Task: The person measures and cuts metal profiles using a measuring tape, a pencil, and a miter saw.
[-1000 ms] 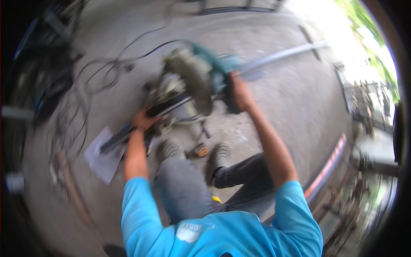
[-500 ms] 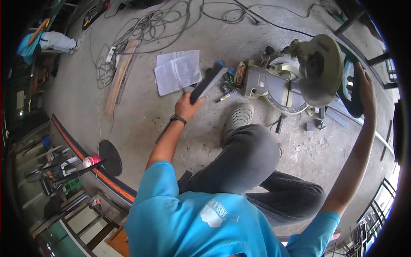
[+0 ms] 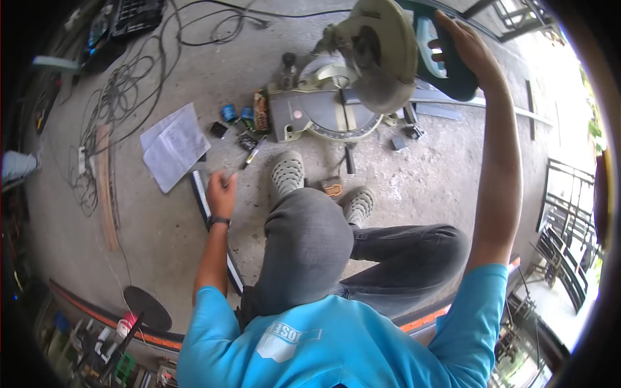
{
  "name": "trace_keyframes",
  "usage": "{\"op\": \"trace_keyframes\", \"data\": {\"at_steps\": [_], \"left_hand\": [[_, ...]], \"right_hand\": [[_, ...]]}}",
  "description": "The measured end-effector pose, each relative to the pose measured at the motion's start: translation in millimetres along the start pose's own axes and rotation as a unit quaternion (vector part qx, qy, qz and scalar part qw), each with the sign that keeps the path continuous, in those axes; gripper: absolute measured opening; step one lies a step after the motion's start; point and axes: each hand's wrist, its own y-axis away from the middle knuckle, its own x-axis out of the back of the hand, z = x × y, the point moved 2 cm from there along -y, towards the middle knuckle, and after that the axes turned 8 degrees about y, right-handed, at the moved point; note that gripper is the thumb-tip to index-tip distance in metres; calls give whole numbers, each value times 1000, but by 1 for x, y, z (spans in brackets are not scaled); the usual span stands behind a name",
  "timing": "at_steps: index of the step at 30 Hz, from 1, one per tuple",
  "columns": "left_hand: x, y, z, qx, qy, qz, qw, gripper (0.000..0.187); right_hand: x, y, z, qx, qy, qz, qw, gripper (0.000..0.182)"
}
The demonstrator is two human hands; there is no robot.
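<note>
My right hand (image 3: 471,53) is wrapped round the dark green handle (image 3: 453,76) of a miter saw (image 3: 385,55), whose head is tipped up over its round base. A small grey piece (image 3: 350,96) rests on the saw's table. My left hand (image 3: 222,194) has its fingers curled, with nothing visible in them. Just left of it lies a long, narrow metal bar (image 3: 200,192), black along one side and pale along the other. This bar runs under my left wrist toward my knee. Sheets of paper (image 3: 176,150) are on the floor beyond its far end.
A marker (image 3: 255,152), a snack packet (image 3: 261,111) and small boxes lie left of the saw. An orange-and-dark object (image 3: 332,187) sits between my shoes. Tangled cables (image 3: 132,84) and a wooden strip (image 3: 105,187) are at the left. Metal frames stand at the right.
The bar my left hand held is now down beside it, released. My view has turned right, so the saw and papers appear further left. My right hand stays on the saw handle.
</note>
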Motion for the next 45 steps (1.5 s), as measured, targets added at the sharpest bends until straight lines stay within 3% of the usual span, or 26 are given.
{"op": "trace_keyframes", "data": {"at_steps": [2, 3, 5, 9, 12, 17, 18, 21, 22, 23, 24, 25, 27, 28, 29, 30, 31, 33, 34, 36, 37, 39, 40, 41, 43, 45], "left_hand": [[-73, -30, 68, -136, 144, -90, 976, 32], [-107, -45, 100, -157, 155, -160, 962, 28], [-181, -67, 144, -247, 164, -181, 938, 32], [-269, -94, 212, -274, 103, -131, 947, 27], [-303, -116, 220, -231, 44, -185, 954, 21], [-278, -105, 199, -274, 4, -206, 939, 16], [-258, -101, 190, -269, 14, -200, 942, 16], [-190, -99, 145, -262, -20, -173, 949, 15], [-162, -100, 127, -253, -44, -144, 956, 15], [-131, -104, 108, -244, -69, -114, 961, 16], [-101, -108, 84, -246, -73, -90, 962, 17], [-72, -115, 59, -248, -76, -61, 964, 19], [-7, -121, 22, -154, -153, -43, 975, 21], [24, -121, 6, -152, -211, 4, 965, 27], [46, -122, -3, -154, -268, 51, 950, 34], [66, -117, 9, -94, -296, 72, 948, 52], [75, -111, 26, -105, -266, 71, 956, 54], [71, -93, 57, -126, -200, 62, 970, 60], [60, -83, 61, -127, -152, 30, 980, 58], [30, -74, 68, -116, -93, -24, 989, 51], [16, -68, 70, -101, -88, -51, 990, 46], [-6, -62, 71, -165, -63, -40, 983, 43], [-17, -61, 78, -198, -51, -32, 978, 41], [-28, -63, 84, -183, -16, -40, 982, 41], [-48, -47, 98, -140, 52, -67, 987, 39], [-68, -32, 110, -97, 94, -176, 975, 38]], "right_hand": [[2, -5, 9, 17, 9, -3, 1000, 62], [0, -3, 6, 21, 17, 5, 1000, 63], [-3, 3, -1, 20, 28, 22, 999, 63], [-6, 4, -1, -2, 29, 35, 999, 62], [-5, 1, -2, -18, 19, 27, 999, 60], [-4, 0, 1, 23, 26, 28, 999, 59], [0, -3, 5, -1, 16, 11, 1000, 59], [-9, 22, -28, 30, 48, 88, 995, 50], [-7, 32, -35, 76, 203, 181, 959, 53], [-4, 16, -17, 101, 180, 294, 933, 54], [9, 2, 13, 276, 283, 409, 823, 56], [8, 41, 0, 294, 259, 410, 823, 49], [-32, 133, -20, 364, 79, 340, 864, 28], [-54, 172, -17, 370, -3, 284, 885, 15], [-77, 195, -2, 347, 21, 131, 929, 9], [-97, 212, -9, 161, 45, -75, 983, 9], [-130, 213, 12, 44, 47, -189, 980, 14], [-219, 214, 125, 84, 189, -295, 933, 28], [-254, 217, 156, 59, 283, -343, 894, 41], [-322, 227, 221, 113, 377, -358, 846, 67], [-348, 231, 246, 167, 420, -311, 836, 68], [-389, 232, 278, 270, 494, -207, 800, 69], [-403, 228, 280, 234, 475, -227, 817, 67], [-414, 226, 281, 243, 502, -201, 806, 65], [-416, 215, 267, 191, 458, -260, 829, 66], [-416, 201, 270, 106, 318, -248, 909, 73]]}}
